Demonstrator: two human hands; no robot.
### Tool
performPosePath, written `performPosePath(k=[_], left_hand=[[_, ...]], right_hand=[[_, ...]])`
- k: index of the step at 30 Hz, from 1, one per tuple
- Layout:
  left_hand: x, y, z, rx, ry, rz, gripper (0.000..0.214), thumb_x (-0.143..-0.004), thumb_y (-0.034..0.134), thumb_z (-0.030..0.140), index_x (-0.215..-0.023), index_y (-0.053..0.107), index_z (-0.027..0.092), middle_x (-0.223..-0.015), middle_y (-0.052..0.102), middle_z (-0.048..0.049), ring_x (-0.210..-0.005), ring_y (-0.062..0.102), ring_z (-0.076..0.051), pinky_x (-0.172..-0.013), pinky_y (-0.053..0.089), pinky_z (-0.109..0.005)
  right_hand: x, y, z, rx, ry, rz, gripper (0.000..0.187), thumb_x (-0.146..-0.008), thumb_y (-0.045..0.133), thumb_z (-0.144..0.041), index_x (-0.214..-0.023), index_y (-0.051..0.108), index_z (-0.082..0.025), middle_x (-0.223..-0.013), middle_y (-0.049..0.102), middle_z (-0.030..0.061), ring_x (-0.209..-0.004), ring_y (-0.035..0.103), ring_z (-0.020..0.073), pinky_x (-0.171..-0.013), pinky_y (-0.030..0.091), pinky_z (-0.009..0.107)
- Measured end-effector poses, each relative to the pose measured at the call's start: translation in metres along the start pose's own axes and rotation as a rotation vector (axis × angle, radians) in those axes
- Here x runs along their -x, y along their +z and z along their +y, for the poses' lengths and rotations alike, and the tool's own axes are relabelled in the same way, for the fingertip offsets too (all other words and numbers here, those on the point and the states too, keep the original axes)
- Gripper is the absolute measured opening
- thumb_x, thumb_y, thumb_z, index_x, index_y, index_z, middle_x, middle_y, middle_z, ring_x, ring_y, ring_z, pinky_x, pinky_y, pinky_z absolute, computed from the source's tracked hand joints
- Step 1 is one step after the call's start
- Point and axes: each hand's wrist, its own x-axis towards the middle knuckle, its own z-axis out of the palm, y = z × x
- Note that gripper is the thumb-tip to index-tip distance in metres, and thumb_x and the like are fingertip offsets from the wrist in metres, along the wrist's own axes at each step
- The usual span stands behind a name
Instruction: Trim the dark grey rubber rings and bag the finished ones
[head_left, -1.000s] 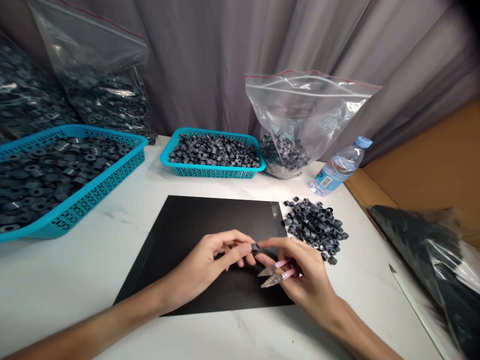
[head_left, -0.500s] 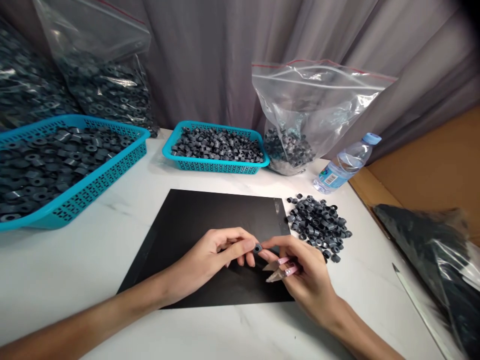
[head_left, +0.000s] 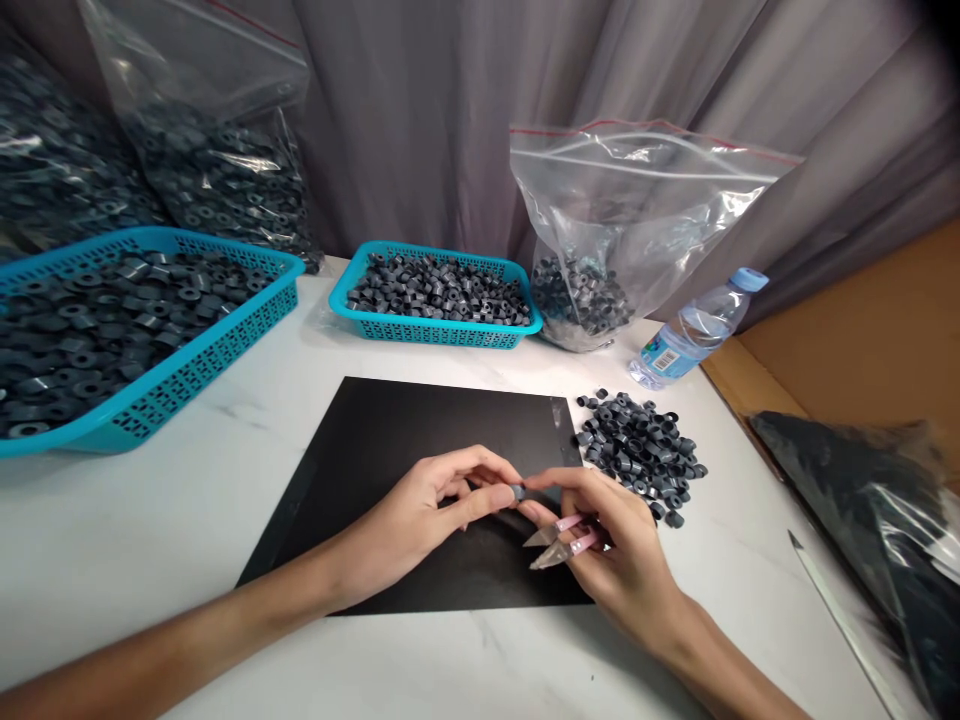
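Over the black mat (head_left: 405, 440), my left hand (head_left: 427, 510) pinches a small dark grey ring (head_left: 517, 491) between thumb and fingertip. My right hand (head_left: 611, 545) touches the same ring with its fingertips and holds a pink-handled thread snipper (head_left: 559, 543), blades pointing left, in its lower fingers. A loose heap of grey rings (head_left: 637, 455) lies just right of the mat, close to my right hand.
Two turquoise baskets of grey rings stand at the left (head_left: 172, 385) and back centre (head_left: 420, 335). Clear zip bags of rings stand behind them (head_left: 217, 150) and at back right (head_left: 622, 220). A water bottle (head_left: 694, 330), a cardboard box (head_left: 862, 340), a dark bag (head_left: 877, 500) lie right.
Both hands stay together on the ring and turn it slightly between the fingertips. The view has shifted a little, so the scene sits slightly rightward.
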Motion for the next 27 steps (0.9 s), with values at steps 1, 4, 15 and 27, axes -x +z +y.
performPosePath(k=[1,4,15,27], left_hand=[[-0.0001,-0.0001,-0.0010,0.002,0.004,-0.004,0.020,-0.094,0.062,0.042,-0.105,0.070,0.027,-0.098,0.069,0.0040,-0.087,0.061,-0.012,-0.076,0.044,-0.023],[-0.0007,-0.0004,-0.0035,0.032,0.028,-0.021,0.020,-0.093,0.064,0.039,-0.108,0.070,0.027,-0.103,0.069,0.0025,-0.098,0.063,-0.015,-0.084,0.046,-0.025],[-0.0005,0.0018,0.0052,0.074,0.036,0.000,0.021,-0.092,0.066,0.038,-0.104,0.070,0.022,-0.099,0.070,-0.0011,-0.096,0.065,-0.018,-0.083,0.048,-0.027],[-0.0009,0.0036,-0.0002,0.078,0.057,0.037,0.019,-0.089,0.069,0.038,-0.101,0.070,0.022,-0.094,0.069,0.0012,-0.087,0.064,-0.014,-0.074,0.046,-0.024]], right_hand=[[0.0003,0.0005,-0.0001,-0.007,0.012,0.005,0.015,-0.095,0.063,-0.023,-0.110,0.063,-0.024,-0.060,0.042,-0.0068,-0.055,0.041,0.0123,-0.057,0.035,0.025],[0.0008,0.0014,-0.0002,-0.024,0.039,0.013,0.011,-0.095,0.063,-0.025,-0.107,0.063,-0.023,-0.060,0.041,-0.0072,-0.054,0.041,0.0116,-0.055,0.035,0.024],[0.0015,-0.0010,-0.0005,-0.021,0.053,-0.018,0.009,-0.096,0.061,-0.026,-0.104,0.064,-0.021,-0.060,0.042,-0.0061,-0.054,0.042,0.0119,-0.053,0.034,0.024],[0.0033,-0.0002,0.0008,-0.047,0.064,-0.019,0.009,-0.095,0.063,-0.024,-0.104,0.062,-0.024,-0.061,0.040,-0.0070,-0.053,0.039,0.0107,-0.052,0.032,0.023]])
